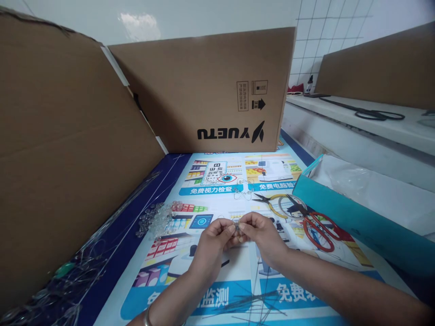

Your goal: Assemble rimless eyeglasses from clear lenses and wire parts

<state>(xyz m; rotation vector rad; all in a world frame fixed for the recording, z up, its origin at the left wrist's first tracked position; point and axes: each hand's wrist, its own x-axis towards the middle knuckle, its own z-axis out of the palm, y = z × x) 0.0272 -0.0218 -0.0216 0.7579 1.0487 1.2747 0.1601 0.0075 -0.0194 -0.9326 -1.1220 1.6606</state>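
Note:
My left hand (214, 242) and my right hand (263, 237) meet over the printed poster (217, 280) at the middle of the table. Both pinch a small clear bead piece (237, 225) between thumb and fingertips; its exact shape is too small to make out. A pile of clear crystal beads (158, 219) lies to the left of my left hand. A short finished bead chain (243, 194) rests farther back on the poster. Thin wire pins (249, 303) lie scattered near the front edge, under my right forearm.
Yellow-handled pliers (277, 203) and red-handled scissors (317, 231) lie right of my hands. A teal box (343, 213) with clear plastic stands at the right. Cardboard panels (210, 90) wall the back and left. Long wire strands (81, 262) lie at the left. Black scissors (372, 113) rest on the far ledge.

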